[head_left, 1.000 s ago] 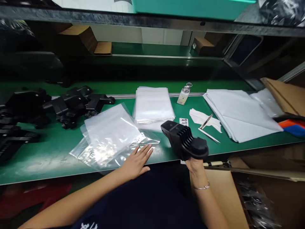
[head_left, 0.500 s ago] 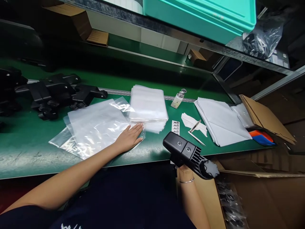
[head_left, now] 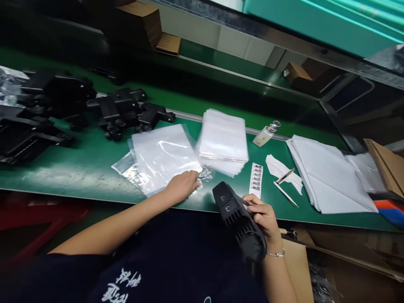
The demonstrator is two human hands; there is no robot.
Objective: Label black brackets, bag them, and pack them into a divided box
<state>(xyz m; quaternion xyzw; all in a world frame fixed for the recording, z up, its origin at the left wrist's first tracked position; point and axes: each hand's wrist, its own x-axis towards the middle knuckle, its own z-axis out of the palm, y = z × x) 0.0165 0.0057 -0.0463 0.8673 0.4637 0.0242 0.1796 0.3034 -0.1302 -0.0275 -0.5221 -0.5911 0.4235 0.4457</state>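
My left hand (head_left: 183,186) rests at the right corner of the clear plastic bags (head_left: 164,153), its fingers curled and closed on the bag edge. In my right hand (head_left: 263,214) is a black plastic device (head_left: 235,216) with two round metallic spots, ribbed fins and a round end, held over the table's front edge. A stack of white translucent sheets or bags (head_left: 224,136) stands beyond my left hand. Close to my right fingertips lies a label strip (head_left: 256,179) with dark printed blocks. Tweezers (head_left: 285,176) lie on a torn white paper (head_left: 292,182).
Several black devices (head_left: 116,109) lie at the left on the green table (head_left: 78,168). A small pump bottle (head_left: 266,134) stands at the back. White folded sheets (head_left: 331,176) and cardboard (head_left: 386,164) are at the right. A shelf with teal trays (head_left: 315,21) hangs overhead.
My left hand has gone from lying flat to curled fingers at the bag corner. My right hand has turned the black device, its round end now towards me. The view has shifted left.
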